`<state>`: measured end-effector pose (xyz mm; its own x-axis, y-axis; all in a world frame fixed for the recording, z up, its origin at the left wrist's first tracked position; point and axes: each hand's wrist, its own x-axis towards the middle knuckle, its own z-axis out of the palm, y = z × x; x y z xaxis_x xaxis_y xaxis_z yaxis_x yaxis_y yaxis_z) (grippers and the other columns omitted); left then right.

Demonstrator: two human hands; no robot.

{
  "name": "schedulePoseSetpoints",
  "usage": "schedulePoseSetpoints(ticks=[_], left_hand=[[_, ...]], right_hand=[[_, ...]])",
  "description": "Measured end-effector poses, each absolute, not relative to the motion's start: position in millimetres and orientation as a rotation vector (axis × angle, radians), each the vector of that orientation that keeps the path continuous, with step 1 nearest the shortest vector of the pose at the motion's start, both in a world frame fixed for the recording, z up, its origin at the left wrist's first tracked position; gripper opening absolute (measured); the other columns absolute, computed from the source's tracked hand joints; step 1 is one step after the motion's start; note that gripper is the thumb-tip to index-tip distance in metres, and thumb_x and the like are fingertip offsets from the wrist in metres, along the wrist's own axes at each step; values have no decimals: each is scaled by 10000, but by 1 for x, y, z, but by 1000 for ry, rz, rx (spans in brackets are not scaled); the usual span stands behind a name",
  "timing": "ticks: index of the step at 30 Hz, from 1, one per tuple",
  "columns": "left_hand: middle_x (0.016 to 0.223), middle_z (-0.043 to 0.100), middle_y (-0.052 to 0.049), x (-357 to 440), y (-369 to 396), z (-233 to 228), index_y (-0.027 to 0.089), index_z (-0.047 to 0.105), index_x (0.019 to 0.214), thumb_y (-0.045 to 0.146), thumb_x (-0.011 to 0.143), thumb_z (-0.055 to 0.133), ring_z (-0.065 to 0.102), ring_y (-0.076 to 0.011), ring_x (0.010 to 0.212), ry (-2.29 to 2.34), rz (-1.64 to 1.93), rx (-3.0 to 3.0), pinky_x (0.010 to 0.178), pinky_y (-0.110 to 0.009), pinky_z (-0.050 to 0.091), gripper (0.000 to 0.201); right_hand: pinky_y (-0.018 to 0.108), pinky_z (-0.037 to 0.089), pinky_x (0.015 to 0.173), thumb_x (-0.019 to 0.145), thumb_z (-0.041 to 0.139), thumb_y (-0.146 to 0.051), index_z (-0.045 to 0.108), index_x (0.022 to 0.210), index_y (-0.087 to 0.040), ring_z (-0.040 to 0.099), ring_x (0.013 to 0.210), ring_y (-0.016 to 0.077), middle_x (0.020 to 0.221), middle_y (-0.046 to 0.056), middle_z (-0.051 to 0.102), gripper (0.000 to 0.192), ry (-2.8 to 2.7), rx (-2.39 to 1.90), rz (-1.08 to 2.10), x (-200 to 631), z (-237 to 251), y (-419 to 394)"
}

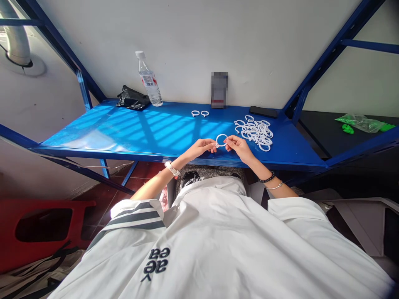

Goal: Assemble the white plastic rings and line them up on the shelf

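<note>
Two hands meet over the front edge of the blue table (124, 133), pinching one white plastic ring (221, 140) between them: the left hand (204, 147) grips its left side with thumb and fingertips, the right hand (237, 145) its right side, and the ring hangs just above the tabletop. Just to the right lies a loose pile of white rings (256, 132) (many of them overlapping). Farther back, two single rings (200, 113) sit side by side. Against the wall stand a clear water bottle (149, 81) and, beside it, a crumpled black bag (132, 99); a dark phone (263, 111) lies at the table's right rear.
</note>
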<state>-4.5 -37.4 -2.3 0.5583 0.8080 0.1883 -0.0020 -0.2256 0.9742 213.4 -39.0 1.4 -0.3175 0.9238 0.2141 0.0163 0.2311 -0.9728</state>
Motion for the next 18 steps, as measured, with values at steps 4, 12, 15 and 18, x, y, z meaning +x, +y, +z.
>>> schedulePoseSetpoints(ticks=[4,12,15,18], left_hand=[[799,666,-52,-3,-38,-2,112,679,943,583,846,637,572,-129,719,676,898,1616,722,-275,460,484],[824,678,-59,-2,-38,-4,114,652,1082,601,815,665,604,-141,721,744,945,1651,704,-285,477,556],[863,692,-70,-1,-37,-5,114,618,1160,605,806,675,612,-139,716,772,968,1661,688,-280,481,607],[850,692,-64,-1,-38,-5,115,627,1136,616,796,683,606,-130,702,768,970,1650,682,-271,485,608]], right_hand=[[267,492,597,690,761,-668,670,802,-207,553,585,117,622,-16,610,483,-1559,-914,1245,214,3,-40],[290,528,634,720,742,-660,662,829,-209,620,622,142,681,12,676,471,-1555,-947,1208,216,1,-38],[291,532,643,725,745,-648,657,838,-202,652,639,150,717,28,712,468,-1551,-955,1203,216,-1,-38],[291,533,647,725,761,-619,658,841,-198,676,653,157,740,38,735,449,-1601,-939,1216,216,-2,-38]])
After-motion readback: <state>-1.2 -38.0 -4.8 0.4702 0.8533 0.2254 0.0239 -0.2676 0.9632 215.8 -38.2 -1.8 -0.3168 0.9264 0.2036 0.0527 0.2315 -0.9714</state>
